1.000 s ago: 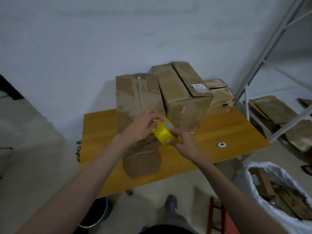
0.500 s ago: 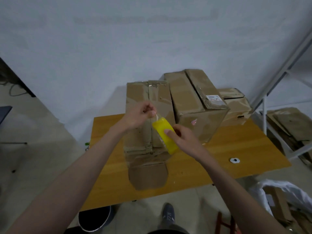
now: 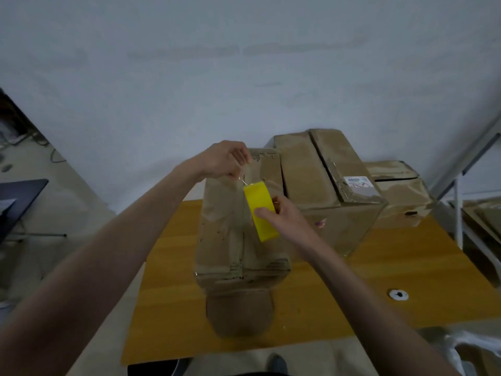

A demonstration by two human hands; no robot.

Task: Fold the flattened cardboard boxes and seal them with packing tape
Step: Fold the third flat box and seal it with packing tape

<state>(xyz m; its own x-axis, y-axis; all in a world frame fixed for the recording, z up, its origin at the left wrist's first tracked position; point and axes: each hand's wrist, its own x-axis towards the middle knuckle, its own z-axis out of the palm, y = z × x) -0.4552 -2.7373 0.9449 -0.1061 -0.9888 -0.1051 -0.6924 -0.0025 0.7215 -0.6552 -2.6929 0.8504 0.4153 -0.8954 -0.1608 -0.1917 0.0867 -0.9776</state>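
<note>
A worn brown cardboard box (image 3: 230, 234) stands on the wooden table (image 3: 339, 294), its top flaps folded together and one flap hanging down at the front. My right hand (image 3: 282, 215) grips a yellow roll of packing tape (image 3: 260, 210) over the box's top seam. My left hand (image 3: 225, 160) pinches the free end of clear tape and holds it up above the far end of the box, a short strip stretched between hand and roll.
Two more folded boxes stand behind on the right: a large one (image 3: 330, 185) with a white label and a smaller one (image 3: 398, 191). A small white disc (image 3: 398, 294) lies on the table. A metal rack (image 3: 461, 191) holds flat cardboard at far right.
My left hand has drawn the tape end up and away from the roll toward the box's far end. The roll has turned edge-on over the seam. The camera has tilted upward.
</note>
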